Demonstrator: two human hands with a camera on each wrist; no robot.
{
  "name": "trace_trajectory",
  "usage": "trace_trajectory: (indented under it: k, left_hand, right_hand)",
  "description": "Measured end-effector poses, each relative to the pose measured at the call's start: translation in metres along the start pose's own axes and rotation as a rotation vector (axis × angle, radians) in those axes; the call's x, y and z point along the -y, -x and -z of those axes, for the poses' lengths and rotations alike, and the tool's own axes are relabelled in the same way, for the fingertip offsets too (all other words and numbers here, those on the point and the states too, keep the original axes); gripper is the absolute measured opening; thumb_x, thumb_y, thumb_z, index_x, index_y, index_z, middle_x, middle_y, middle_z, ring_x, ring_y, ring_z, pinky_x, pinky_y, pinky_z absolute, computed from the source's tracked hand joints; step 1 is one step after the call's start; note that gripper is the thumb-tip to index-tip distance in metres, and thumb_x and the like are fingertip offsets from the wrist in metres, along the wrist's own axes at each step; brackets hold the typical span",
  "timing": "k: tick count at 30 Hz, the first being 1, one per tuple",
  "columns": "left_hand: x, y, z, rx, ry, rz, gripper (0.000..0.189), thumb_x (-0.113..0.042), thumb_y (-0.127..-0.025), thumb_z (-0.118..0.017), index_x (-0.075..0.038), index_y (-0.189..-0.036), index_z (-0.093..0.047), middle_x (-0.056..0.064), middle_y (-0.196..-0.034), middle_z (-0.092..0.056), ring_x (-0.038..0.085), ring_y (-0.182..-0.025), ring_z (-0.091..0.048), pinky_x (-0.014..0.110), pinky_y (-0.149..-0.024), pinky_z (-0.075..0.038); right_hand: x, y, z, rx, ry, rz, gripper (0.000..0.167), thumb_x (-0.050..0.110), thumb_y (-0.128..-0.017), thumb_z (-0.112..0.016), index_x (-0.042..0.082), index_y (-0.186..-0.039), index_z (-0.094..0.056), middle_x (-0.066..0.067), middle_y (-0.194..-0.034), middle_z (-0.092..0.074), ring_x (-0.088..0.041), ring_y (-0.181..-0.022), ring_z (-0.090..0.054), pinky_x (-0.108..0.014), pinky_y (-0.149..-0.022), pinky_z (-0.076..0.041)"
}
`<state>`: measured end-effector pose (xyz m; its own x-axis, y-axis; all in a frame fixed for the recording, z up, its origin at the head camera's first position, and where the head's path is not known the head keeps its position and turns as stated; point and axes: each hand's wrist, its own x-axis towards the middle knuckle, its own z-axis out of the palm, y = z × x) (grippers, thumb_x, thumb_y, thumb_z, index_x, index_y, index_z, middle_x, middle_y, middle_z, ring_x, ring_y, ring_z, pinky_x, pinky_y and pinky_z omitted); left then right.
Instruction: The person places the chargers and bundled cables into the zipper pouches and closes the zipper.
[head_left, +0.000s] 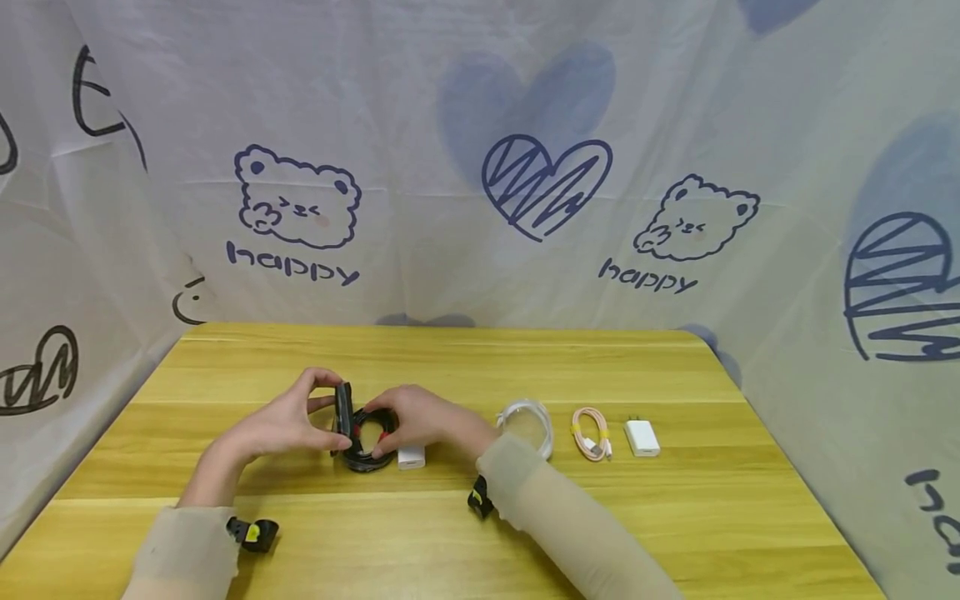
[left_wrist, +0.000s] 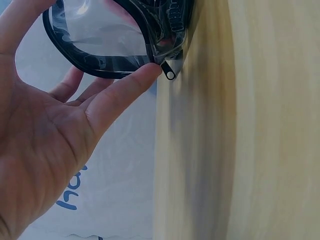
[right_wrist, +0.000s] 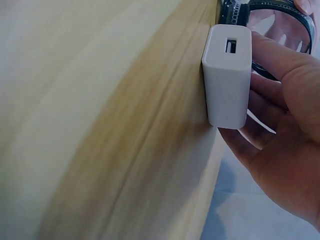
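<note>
My left hand (head_left: 281,421) holds a clear zip pouch with black edging (head_left: 343,414) upright, thumb at its lower edge and fingers at the top. In the left wrist view the pouch (left_wrist: 100,37) has a small zipper pull by the thumb, and something black with a ribbed part shows behind or inside the plastic; I cannot tell which. My right hand (head_left: 420,417) pinches a coiled black cable (head_left: 367,460) with red bits, right beside the pouch. A white USB charger (right_wrist: 227,80) stands on the table next to the right hand, partly hidden in the head view.
On the wooden table (head_left: 360,542), to the right, lie a coiled white cable (head_left: 547,425), a pink cable with yellow ties (head_left: 591,433) and another white charger (head_left: 642,437). A printed cloth (head_left: 420,167) hangs behind the table.
</note>
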<state>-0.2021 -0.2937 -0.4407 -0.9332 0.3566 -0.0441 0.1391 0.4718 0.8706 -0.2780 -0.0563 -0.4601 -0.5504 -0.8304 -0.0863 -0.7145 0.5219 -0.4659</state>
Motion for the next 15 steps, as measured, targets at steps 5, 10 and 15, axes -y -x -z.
trace_trajectory:
  k: [5, 10, 15]
  left_hand:
    - [-0.0002, -0.0011, 0.0003, 0.002, -0.001, 0.002, 0.093, -0.018, -0.083, -0.089, 0.003, -0.147, -0.025, 0.029, -0.154, -0.029, 0.058, -0.144, -0.034, 0.063, -0.111, -0.042]
    - [0.0009, -0.0014, 0.0004, 0.004, 0.002, 0.005, 0.094, -0.018, -0.083, -0.089, 0.003, -0.148, -0.025, 0.029, -0.154, -0.029, 0.057, -0.144, -0.034, 0.064, -0.112, -0.041]
    - [0.0032, -0.0013, 0.0010, -0.002, 0.001, 0.010, 0.094, -0.020, -0.083, -0.090, 0.002, -0.148, -0.025, 0.028, -0.155, -0.029, 0.057, -0.145, -0.034, 0.064, -0.112, -0.041]
  right_hand:
    - [0.0012, 0.0004, 0.0010, -0.001, 0.024, 0.010, 0.067, 0.037, -0.087, -0.086, 0.009, -0.143, -0.063, -0.004, -0.139, -0.066, -0.013, -0.125, -0.060, -0.023, -0.108, -0.045]
    - [-0.0004, 0.0014, 0.0006, 0.004, 0.008, 0.019, 0.069, 0.037, -0.087, -0.087, 0.009, -0.145, -0.061, -0.004, -0.138, -0.066, -0.013, -0.124, -0.060, -0.023, -0.108, -0.045]
    - [-0.0006, 0.0052, 0.0003, -0.014, -0.038, 0.023, 0.070, 0.035, -0.087, -0.086, 0.010, -0.147, -0.059, -0.004, -0.141, -0.064, -0.013, -0.126, -0.059, -0.024, -0.108, -0.045]
